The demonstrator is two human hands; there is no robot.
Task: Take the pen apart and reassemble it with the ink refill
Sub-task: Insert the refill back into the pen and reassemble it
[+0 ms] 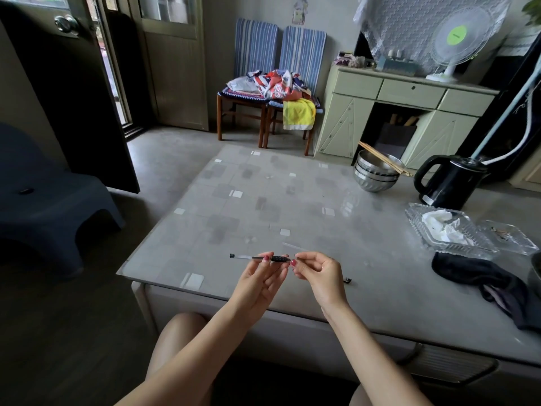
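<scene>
Head view showed the left grip (265,276) pinching the pen (260,257) above the tabletop (263,200) while the right grip (317,271) closed on its tip end, apparently unscrewing it; next needs a steady twist apart.

A home: kettle (448,183), bowls (376,174), cushioned chairs (275,92).

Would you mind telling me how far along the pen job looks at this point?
Early or midway; I cannot tell which. The left hand holds the pen level by its black grip, while the right hand pinches at the tip end, seemingly twisting the tip. A thin clear piece and a small dark part lie on the table. The barrel looks joined; what remains depends on direction.
</scene>
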